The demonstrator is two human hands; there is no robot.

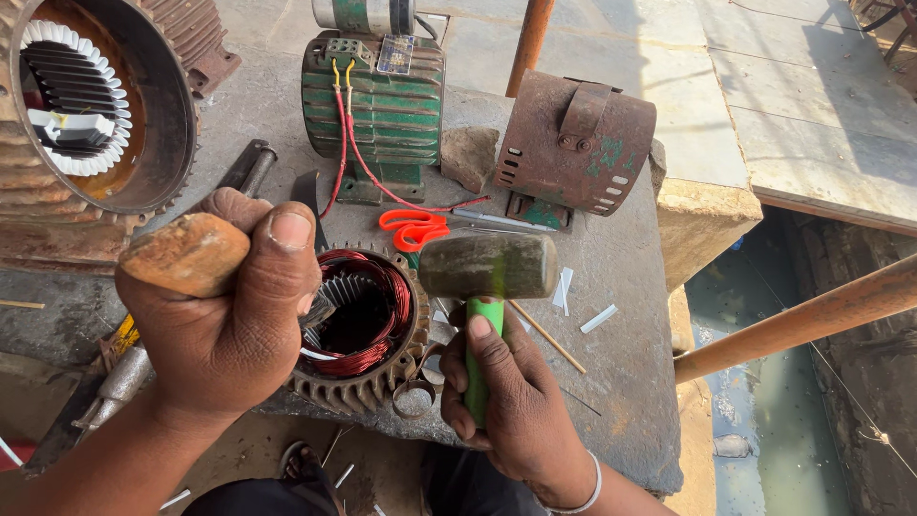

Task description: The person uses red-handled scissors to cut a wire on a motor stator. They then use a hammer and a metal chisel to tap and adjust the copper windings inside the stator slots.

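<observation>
The mallet (488, 267) has a dull, scuffed rubber-like head and a glossy green plastic handle; the wooden handle (186, 254) in the left hand (224, 325) looks rough and worn; the stator (368, 330) shows glossy copper wire in rusty ribbed metal; the bench (621, 363) is rough grey stone.

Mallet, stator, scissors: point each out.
mallet (488, 267), head view, side of its head
stator (368, 387), head view, toothed lower rim
scissors (413, 227), head view, orange handles

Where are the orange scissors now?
In the head view, the orange scissors lie mid-bench, just behind the stator, in front of the green motor.
</observation>
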